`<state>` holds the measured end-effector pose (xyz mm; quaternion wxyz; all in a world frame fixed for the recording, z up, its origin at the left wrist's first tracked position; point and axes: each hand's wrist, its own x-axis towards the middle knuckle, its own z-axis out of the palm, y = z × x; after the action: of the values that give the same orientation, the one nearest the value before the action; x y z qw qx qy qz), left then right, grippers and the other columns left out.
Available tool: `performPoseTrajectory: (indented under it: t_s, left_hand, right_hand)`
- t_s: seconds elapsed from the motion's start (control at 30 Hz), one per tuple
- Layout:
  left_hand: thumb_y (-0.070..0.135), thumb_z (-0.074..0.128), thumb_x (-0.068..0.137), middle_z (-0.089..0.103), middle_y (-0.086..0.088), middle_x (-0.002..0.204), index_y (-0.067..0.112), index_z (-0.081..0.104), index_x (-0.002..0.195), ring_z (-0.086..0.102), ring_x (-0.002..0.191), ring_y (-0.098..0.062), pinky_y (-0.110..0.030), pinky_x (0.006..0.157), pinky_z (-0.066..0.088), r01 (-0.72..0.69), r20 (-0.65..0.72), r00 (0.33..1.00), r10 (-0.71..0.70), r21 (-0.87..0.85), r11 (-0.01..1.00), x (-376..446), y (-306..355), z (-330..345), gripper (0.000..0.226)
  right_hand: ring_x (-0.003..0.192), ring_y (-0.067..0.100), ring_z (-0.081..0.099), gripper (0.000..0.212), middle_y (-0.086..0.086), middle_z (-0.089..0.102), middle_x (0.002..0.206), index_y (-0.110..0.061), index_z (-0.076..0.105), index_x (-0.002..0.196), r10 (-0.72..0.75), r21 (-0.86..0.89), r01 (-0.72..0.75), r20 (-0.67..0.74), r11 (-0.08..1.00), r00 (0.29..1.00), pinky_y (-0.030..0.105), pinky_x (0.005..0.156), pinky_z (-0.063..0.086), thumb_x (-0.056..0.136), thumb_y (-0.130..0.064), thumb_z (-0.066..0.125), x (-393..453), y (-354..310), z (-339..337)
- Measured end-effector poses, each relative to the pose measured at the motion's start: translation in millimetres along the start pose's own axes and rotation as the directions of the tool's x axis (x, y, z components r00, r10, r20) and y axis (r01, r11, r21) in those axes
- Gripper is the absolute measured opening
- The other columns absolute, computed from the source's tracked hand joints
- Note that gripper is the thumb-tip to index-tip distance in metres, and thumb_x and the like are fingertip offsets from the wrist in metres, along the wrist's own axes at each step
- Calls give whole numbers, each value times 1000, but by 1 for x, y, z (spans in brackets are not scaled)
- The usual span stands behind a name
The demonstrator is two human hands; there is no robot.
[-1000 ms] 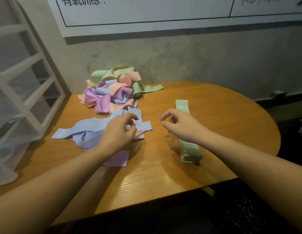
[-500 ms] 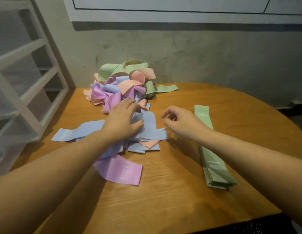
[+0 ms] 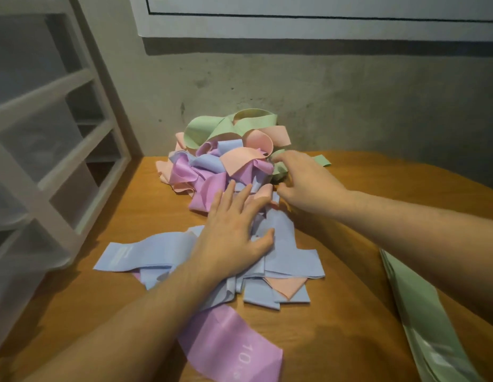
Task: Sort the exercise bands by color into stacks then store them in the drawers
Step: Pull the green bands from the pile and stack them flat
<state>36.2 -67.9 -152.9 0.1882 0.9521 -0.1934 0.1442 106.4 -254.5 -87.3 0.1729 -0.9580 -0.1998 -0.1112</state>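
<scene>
Bands (image 3: pixel 228 158) heaped on table (image 3: pixel 336 312), beside drawer unit (image 3: pixel 60 150) whose contents are unclear

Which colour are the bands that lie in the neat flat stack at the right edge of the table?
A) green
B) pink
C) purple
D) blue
A: the flat stack of green bands lies alone at the right of the table, apart from the mixed pile near the wall.

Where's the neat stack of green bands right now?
The green stack lies at the table's right edge in the head view, right of the blue bands.
</scene>
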Motion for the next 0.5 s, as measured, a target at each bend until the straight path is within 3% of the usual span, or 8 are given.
performPoseTrajectory:
  t_s: [0.13,0.2,0.3,0.5]
  left_hand:
    - [55,49,92,13,8,167,40,25,151,-6,153,-10,-30,121,-11,-46,-46,998,44,-41,998,-2,3,-1,65]
    - [53,51,91,16,9,166,37,29,150,-3,153,-10,-28,122,-9,-68,-74,995,65,-49,996,-3,3,-3,65]
    - [49,54,90,26,6,162,35,34,149,4,152,-13,-29,123,-4,-65,-90,994,59,-68,996,-4,4,-4,64]
    - [47,55,91,25,4,162,32,34,149,8,152,-17,-34,125,2,-58,-88,995,53,-46,997,-5,7,-6,64]
  right_hand:
    - [110,23,60,60,1,61,125,-25,46,135,64,-20,-65,-31,998,997,42,90,57,81,-25,74,27,0,16]
    - [97,27,63,57,6,66,112,-21,43,131,126,-109,-131,-48,985,991,44,83,57,82,-31,72,33,3,27]
    - [96,31,63,55,8,67,105,-18,40,130,174,-193,-189,-92,963,980,42,78,54,87,-33,70,34,9,37]
    - [89,22,62,50,4,63,109,-20,37,132,312,126,-301,-77,945,947,38,68,53,93,-20,68,36,14,38]
